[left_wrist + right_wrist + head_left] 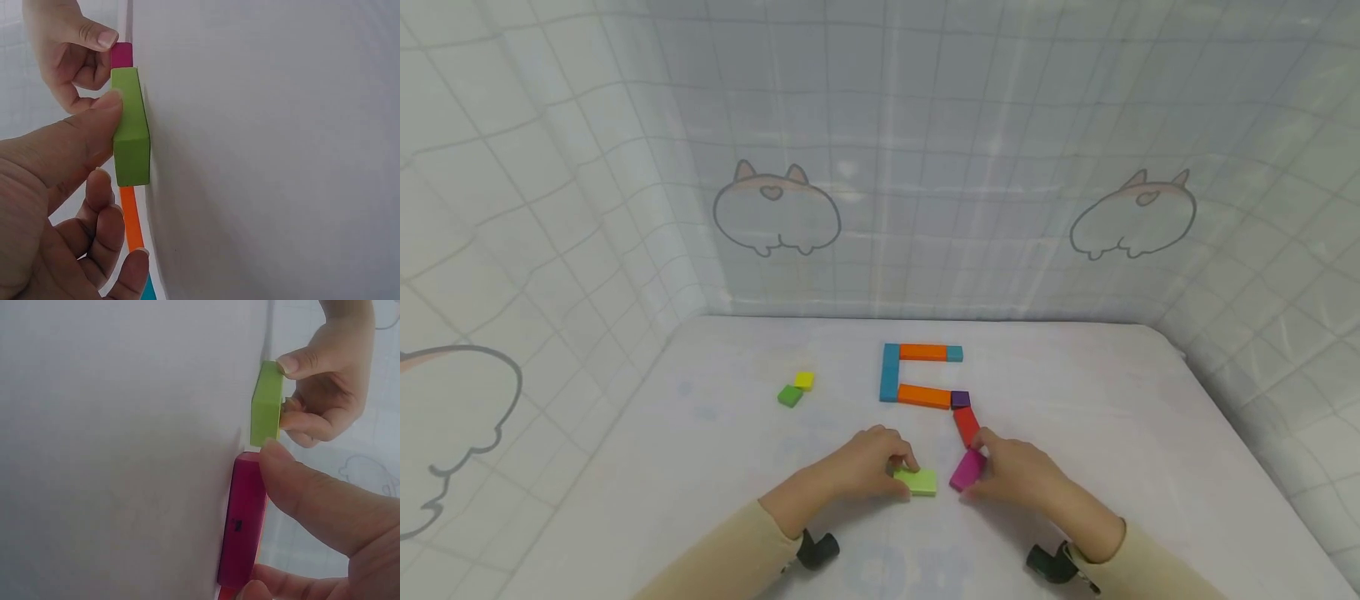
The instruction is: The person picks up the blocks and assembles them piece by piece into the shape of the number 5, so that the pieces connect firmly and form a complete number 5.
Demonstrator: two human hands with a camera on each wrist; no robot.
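Note:
My left hand pinches a light green block at its left part, between thumb and fingers. Across a small gap, my right hand holds a magenta block by its two ends; it lies slanted on the table. The right wrist view shows a small dark mark on the side of this magenta block. Just above it, a red block slants up to a small purple block, its lower end close to the right fingertips.
An orange block lies left of the purple one and meets a long blue block. A second orange block and a small blue block run along the top. Farther left lie a green block and a yellow block.

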